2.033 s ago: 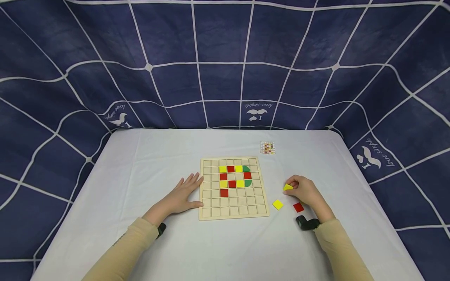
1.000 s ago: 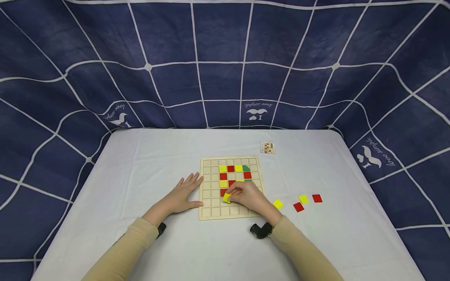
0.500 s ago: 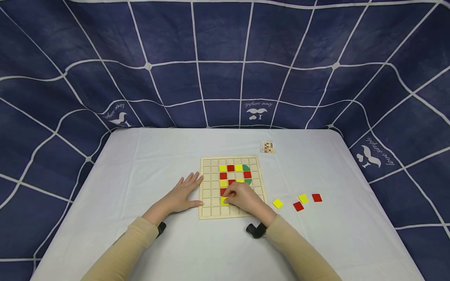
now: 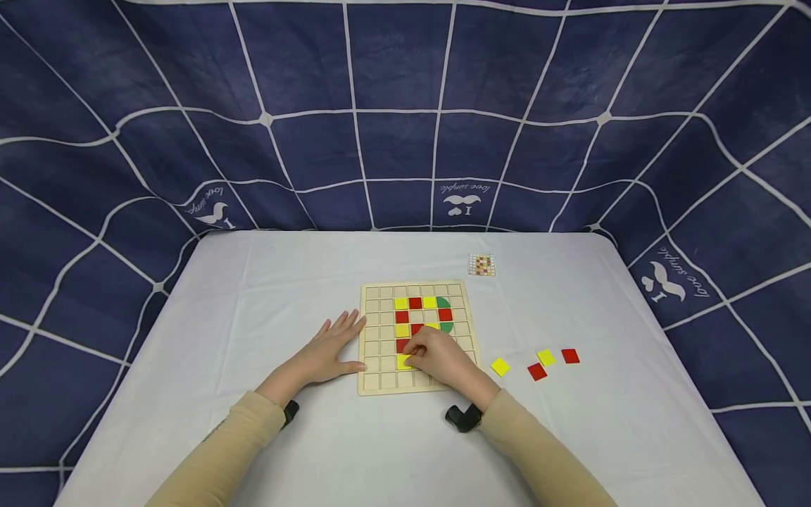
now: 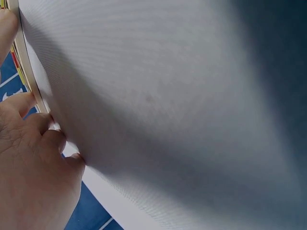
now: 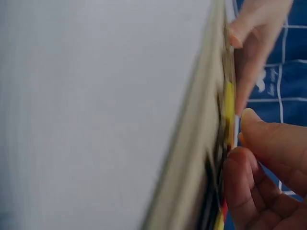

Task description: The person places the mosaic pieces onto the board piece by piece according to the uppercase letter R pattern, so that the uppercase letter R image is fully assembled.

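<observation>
A square wooden grid board [image 4: 374, 386] lies on the table, with red and yellow square tiles and two green quarter-round tiles in its recesses. My left hand [image 4: 325, 358] lies spread at the board's left edge, fingertips and thumb touching it; the left wrist view shows those fingers [image 5: 41, 122] along the rim. Over the board's lower middle, my right hand [image 4: 440, 355] has its thumb and curled fingers at a yellow tile [image 4: 402, 362], just below a red tile [image 4: 402, 346]. That yellow tile sits in or on its recess, its right part hidden by the fingertips.
To the board's right lie two loose yellow tiles [image 4: 500, 367] and two loose red tiles [image 4: 537, 372]. A small printed pattern card [image 4: 482, 265] lies behind the board. White cloth [image 4: 285, 282] covers the table, with a dark blue gridded curtain [image 4: 399, 148] behind and at both sides.
My right hand has come from the loose tiles at the right to the board, bringing the yellow tile down onto the cell below the red one. My left hand has stayed put.
</observation>
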{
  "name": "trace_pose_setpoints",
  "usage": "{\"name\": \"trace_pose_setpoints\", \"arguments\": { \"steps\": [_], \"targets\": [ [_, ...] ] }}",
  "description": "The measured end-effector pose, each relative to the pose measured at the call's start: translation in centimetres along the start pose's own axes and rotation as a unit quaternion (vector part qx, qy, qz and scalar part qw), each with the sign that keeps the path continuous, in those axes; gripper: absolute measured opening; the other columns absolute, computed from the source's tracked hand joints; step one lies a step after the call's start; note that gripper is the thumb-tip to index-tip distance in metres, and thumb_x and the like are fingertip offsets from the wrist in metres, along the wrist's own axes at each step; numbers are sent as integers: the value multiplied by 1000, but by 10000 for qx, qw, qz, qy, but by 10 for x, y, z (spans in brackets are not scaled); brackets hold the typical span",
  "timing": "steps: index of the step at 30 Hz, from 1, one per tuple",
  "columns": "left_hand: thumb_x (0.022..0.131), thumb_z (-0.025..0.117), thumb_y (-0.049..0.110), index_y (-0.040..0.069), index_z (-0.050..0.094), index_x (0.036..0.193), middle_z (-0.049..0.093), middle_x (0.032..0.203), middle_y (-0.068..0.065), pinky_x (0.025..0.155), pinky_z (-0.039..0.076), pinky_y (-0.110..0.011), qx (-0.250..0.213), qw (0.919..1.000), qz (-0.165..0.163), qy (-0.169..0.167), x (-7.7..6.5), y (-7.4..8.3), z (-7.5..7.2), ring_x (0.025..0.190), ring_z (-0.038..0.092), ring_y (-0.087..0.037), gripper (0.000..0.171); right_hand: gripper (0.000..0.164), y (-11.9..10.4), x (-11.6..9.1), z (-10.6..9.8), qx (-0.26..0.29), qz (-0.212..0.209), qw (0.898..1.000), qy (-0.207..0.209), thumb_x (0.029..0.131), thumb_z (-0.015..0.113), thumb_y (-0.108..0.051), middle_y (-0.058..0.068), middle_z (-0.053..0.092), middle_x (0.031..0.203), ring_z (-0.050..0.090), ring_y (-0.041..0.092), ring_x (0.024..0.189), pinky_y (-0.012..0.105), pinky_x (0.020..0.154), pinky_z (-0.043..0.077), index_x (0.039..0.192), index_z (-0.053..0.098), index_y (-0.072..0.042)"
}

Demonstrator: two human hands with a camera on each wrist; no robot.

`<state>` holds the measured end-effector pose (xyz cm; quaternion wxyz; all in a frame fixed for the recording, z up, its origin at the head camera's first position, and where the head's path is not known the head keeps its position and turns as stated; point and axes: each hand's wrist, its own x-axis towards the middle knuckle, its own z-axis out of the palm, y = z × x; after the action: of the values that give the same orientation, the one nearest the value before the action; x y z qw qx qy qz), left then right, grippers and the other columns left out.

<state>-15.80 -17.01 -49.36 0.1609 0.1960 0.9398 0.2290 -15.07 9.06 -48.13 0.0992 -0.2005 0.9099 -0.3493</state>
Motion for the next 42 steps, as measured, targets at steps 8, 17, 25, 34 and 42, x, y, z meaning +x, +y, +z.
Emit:
{"name": "trace_pose_setpoints", "arguments": {
  "steps": [8,17,25,34,42],
  "targets": [
    [84,74,47,10,26,156,16,165,-14,124,7,-56,19,10000,-1,1,0,0,1,153,9,-35,95,12,25,-18,-40,615,216,9973,324,85,77,-13,-3,64,84,58,9,74,19,66,51,97,75,-9],
    [84,74,47,10,26,157,15,165,-13,124,6,-55,17,10000,-12,-2,1,-1,1,153,8,-35,95,24,80,-56,-97,229,1040,9903,891,86,76,-12,4,70,94,61,16,81,22,70,53,109,73,-6],
    [84,74,47,10,26,156,15,165,-13,124,6,-56,2,10000,-12,-8,0,0,1,154,8,-35,95,44,130,-102,-142,3,2031,9760,783,88,74,-23,22,66,119,63,30,99,33,75,54,125,64,-2],
    [83,75,48,10,27,156,16,165,-13,124,6,-56,11,10000,-34,25,1,0,2,153,8,-35,96,47,164,-128,-150,-358,2362,9694,561,83,78,-21,24,59,113,54,32,96,34,76,47,121,64,3],
    [83,74,48,9,27,156,16,165,-14,124,6,-57,36,10000,0,52,1,0,3,153,9,-36,95,39,170,-127,-144,-393,2312,9693,741,82,80,-18,15,64,96,55,23,84,26,68,46,111,66,4]
  ]
}}
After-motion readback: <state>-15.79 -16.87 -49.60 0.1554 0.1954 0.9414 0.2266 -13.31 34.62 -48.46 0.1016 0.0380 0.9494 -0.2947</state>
